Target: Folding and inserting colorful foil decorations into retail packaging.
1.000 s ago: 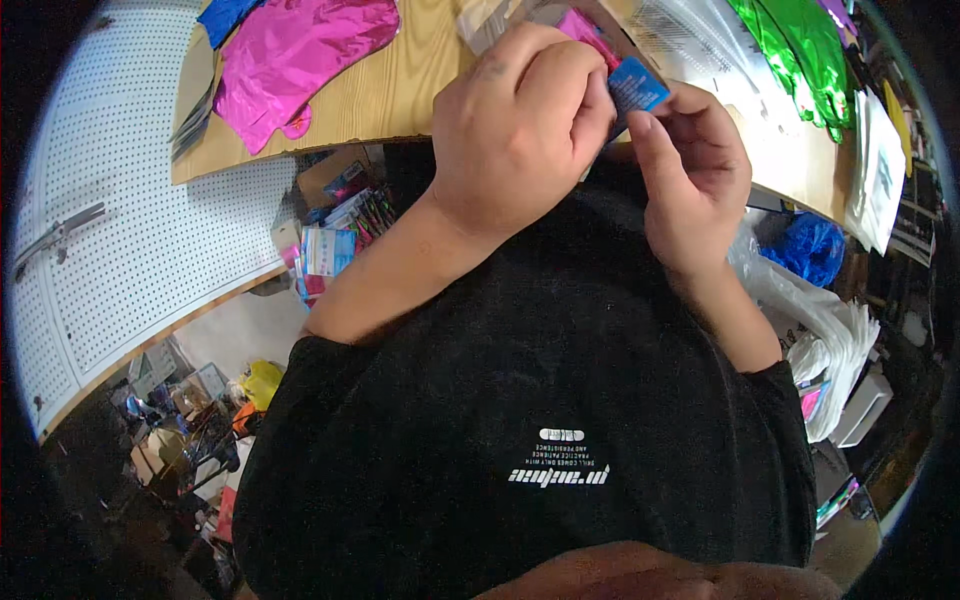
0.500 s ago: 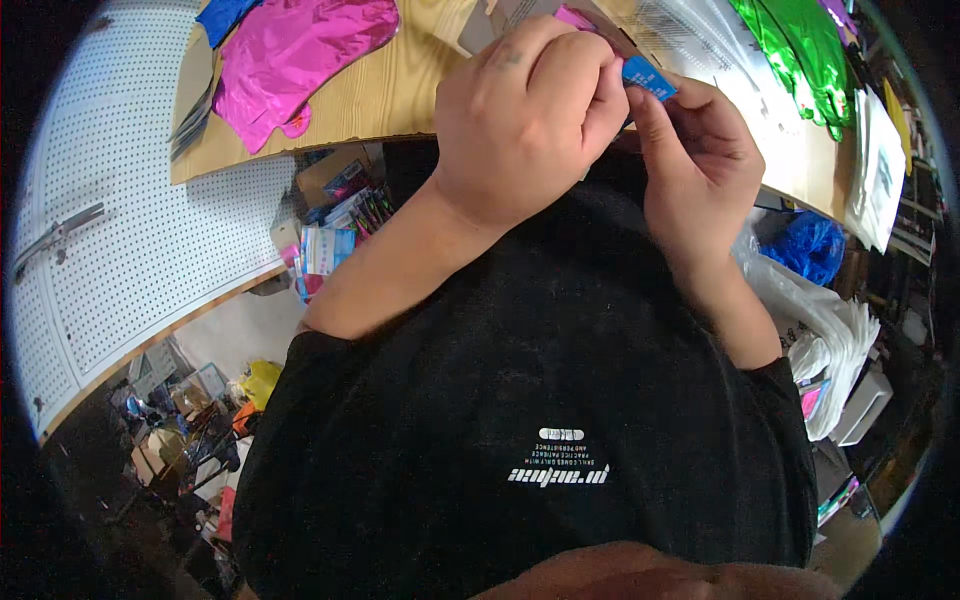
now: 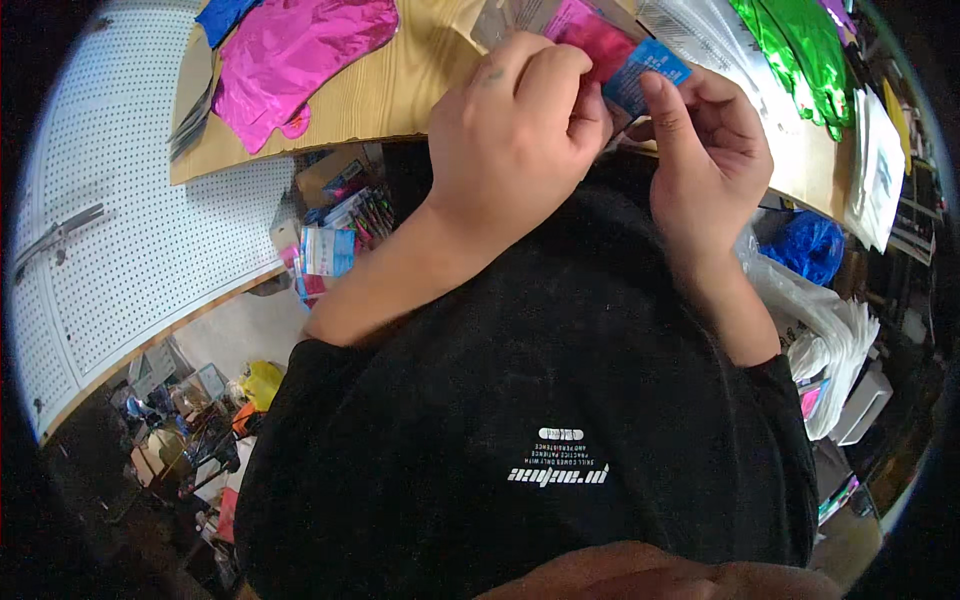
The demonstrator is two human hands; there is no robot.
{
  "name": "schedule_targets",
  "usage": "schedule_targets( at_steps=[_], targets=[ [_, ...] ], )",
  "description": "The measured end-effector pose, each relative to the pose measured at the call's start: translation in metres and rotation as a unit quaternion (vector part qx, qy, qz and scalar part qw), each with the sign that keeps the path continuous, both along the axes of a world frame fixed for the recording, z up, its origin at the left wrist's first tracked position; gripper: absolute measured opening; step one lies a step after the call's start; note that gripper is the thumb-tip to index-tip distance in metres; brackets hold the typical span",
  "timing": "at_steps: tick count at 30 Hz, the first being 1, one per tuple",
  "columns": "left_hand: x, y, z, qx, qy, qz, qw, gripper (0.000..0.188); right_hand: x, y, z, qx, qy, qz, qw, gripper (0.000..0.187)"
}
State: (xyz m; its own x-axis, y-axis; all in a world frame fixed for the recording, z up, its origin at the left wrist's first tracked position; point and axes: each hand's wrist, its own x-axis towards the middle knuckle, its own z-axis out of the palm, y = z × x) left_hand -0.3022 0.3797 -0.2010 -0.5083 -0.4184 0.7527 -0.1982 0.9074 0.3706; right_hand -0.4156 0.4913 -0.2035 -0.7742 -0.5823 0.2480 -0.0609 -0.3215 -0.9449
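Observation:
Between my hands, over the table, is a small flat packet with a pink part (image 3: 600, 45) and a blue printed end (image 3: 645, 75). My right hand (image 3: 715, 150) pinches the blue end, its thumb on top and the other fingers curled behind. My left hand (image 3: 510, 130) is closed, with its fingers curled at the packet's near left edge. What its fingertips grip is hidden behind the hand. A grey flat piece (image 3: 495, 22) lies just beyond the left knuckles.
A shiny pink foil piece (image 3: 290, 65) lies on the wooden table (image 3: 415, 85) at the left. Shiny green foil (image 3: 800, 70) and clear plastic sheets (image 3: 700, 40) lie on the right. Below the table edge are a box of packets (image 3: 345, 225), a blue bundle (image 3: 805, 245) and white plastic bags (image 3: 835, 340).
My left hand has drawn slightly left and down, uncovering more of the packet's pink part. My right hand has shifted slightly right, and more of the blue end shows.

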Motion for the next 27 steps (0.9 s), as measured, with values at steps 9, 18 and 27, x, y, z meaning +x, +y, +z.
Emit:
schedule_targets(
  at_steps=[9, 18, 27],
  targets=[
    [0.008, -0.001, 0.0, -0.032, 0.013, 0.0, 0.999, 0.019, 0.014, -0.002, 0.003, -0.042, 0.0, 0.058, 0.997, 0.025],
    [0.012, 0.01, 0.001, 0.021, -0.027, 0.011, 0.999, 0.018, 0.012, 0.008, -0.011, -0.005, -0.051, 0.06, 0.997, 0.024],
    [0.013, 0.002, 0.0, 0.002, -0.026, 0.001, 1.0, 0.015, 0.019, 0.003, -0.009, 0.02, -0.087, 0.083, 0.993, 0.025]
  ],
)
